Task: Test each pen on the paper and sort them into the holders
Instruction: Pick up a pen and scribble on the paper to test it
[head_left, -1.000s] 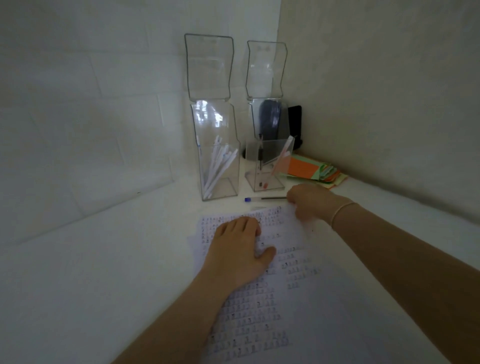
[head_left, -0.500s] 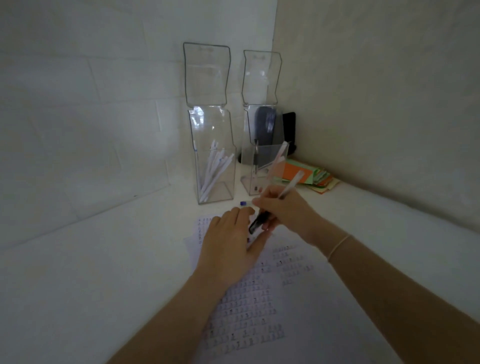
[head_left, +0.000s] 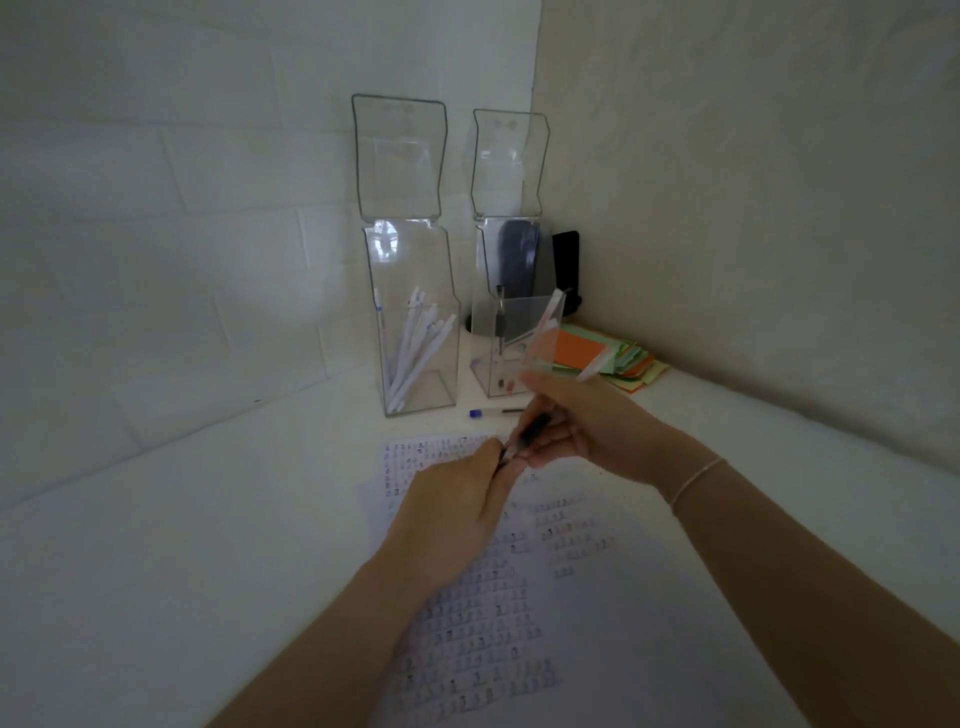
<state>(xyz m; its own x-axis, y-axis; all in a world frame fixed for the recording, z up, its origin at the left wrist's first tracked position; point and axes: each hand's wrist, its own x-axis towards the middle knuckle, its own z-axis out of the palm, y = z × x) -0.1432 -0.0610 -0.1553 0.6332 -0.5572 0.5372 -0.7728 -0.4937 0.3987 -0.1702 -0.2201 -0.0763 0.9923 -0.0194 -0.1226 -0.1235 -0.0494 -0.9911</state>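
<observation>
A person's right hand (head_left: 587, 426) grips a pen (head_left: 530, 434) by its dark front section, fingers curled around the barrel, while the pale rear end of the pen slants up and away past the knuckles toward the back corner. The left hand (head_left: 457, 504) meets the pen at its lower end, fingertips closed in a pinch on the tip, which lies just beyond the right hand's fingers; whether a cap sits there cannot be told. Both hands are held above the upper part of a sheet of paper (head_left: 519, 613) covered in rows of small handwritten marks, which lies on the white tabletop (head_left: 182, 545). A second pen with a blue cap (head_left: 493, 412) lies flat on the table just behind the hands, between the paper and the holders. The tall clear holder on the left (head_left: 415, 322), its lid flipped up, contains several white pens (head_left: 415, 353) leaning against its wall. The clear holder on the right (head_left: 506, 338), lid also raised, holds a few pens with dark and reddish parts. A stack of coloured paper slips (head_left: 608, 358) lies beside it by the wall, and a dark object (head_left: 566, 270) stands in the corner behind.
</observation>
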